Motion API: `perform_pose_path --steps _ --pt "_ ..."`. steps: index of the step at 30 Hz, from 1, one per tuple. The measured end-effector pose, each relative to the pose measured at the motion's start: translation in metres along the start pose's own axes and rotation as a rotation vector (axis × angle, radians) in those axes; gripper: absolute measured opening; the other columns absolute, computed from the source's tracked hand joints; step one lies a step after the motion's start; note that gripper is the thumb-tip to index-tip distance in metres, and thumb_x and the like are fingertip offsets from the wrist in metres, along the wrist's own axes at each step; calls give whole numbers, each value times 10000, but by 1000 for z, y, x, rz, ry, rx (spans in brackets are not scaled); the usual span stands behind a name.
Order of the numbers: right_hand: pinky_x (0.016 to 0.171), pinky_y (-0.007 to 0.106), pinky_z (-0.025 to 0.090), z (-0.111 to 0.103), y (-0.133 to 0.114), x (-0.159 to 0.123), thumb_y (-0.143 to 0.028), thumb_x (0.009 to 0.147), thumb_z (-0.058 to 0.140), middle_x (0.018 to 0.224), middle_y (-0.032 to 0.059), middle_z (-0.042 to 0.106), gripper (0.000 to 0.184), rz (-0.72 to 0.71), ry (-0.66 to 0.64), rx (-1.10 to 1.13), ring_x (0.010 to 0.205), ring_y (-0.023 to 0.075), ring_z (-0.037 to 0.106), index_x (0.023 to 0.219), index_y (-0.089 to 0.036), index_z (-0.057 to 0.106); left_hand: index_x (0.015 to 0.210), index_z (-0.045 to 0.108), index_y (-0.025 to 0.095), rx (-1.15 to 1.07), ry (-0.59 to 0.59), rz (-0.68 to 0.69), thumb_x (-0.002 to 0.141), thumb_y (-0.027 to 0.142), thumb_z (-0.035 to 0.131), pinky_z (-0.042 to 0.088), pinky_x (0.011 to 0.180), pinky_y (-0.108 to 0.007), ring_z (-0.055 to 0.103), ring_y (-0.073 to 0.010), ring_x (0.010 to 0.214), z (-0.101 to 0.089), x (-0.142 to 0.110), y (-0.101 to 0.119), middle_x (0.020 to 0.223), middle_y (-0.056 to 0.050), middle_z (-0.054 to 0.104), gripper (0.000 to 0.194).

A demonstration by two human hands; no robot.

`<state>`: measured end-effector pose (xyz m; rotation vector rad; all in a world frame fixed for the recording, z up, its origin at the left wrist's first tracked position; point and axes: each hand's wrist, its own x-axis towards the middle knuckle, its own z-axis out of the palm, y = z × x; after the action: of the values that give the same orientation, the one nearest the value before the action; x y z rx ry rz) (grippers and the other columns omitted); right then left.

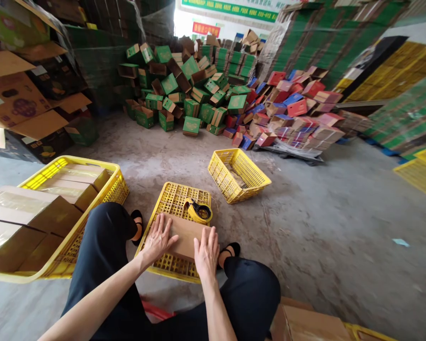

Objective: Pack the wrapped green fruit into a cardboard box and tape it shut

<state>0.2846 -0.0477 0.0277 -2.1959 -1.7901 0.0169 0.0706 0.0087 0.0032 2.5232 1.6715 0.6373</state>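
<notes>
A flat brown cardboard box [184, 236] lies on an upturned yellow plastic crate [175, 196] between my knees. My left hand [158, 238] rests flat on the box's left side, fingers stretched out. On its right side my right hand [206, 252] lies flat too, fingers spread. Neither hand grips anything. A yellow tape dispenser [198, 211] sits on the crate just beyond the box, touching its far edge.
A yellow crate [113, 187] on my left holds several taped brown boxes. An open yellow basket [238, 174] stands ahead on the concrete floor. Piles of green boxes [184, 90] and red and blue boxes [291, 113] fill the back. Another brown box [305, 324] sits by my right knee.
</notes>
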Motion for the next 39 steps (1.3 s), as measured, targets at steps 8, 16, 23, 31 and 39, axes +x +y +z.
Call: perform_pose_path --steps 8,16,23,31,39 --pt "1261 553 318 4 -36 -5 -234 1085 353 1665 67 465 542 -309 -122 42 1554 291 402 1617 -263 450 1628 431 228 -20 -123 197 1111 531 371 368 1243 -556 347 -347 1579 -6 -14 13 1680 -126 423 602" --pt "1239 630 311 2 -24 5 -431 1098 397 1680 170 415 577 -127 -16 -36 1571 416 331 1580 -134 504 1604 437 129 0 9 8 1061 667 386 412 1203 -581 363 -422 1558 2 -2 -10 1644 -233 440 766" --pt "1291 556 273 19 -68 -12 -264 1075 396 1696 86 410 612 -455 -109 105 1603 299 300 1678 -234 295 1677 310 195 -70 -38 -23 1098 602 341 364 1223 -618 300 -398 1591 8 -11 -6 1694 -191 373 709" --pt "1307 554 223 13 -76 15 -344 1113 361 1709 40 372 548 -353 -202 104 1604 270 308 1658 -321 313 1674 317 179 -33 -69 16 1098 621 331 375 1235 -550 350 -343 1580 4 -3 -10 1683 -179 398 727" --pt "1275 604 249 -15 -27 28 -466 1109 357 1737 134 281 608 -11 -240 -95 1614 361 258 1663 -217 333 1666 358 190 14 11 44 1081 649 342 371 1233 -548 372 -363 1565 4 -8 -8 1687 -179 391 745"
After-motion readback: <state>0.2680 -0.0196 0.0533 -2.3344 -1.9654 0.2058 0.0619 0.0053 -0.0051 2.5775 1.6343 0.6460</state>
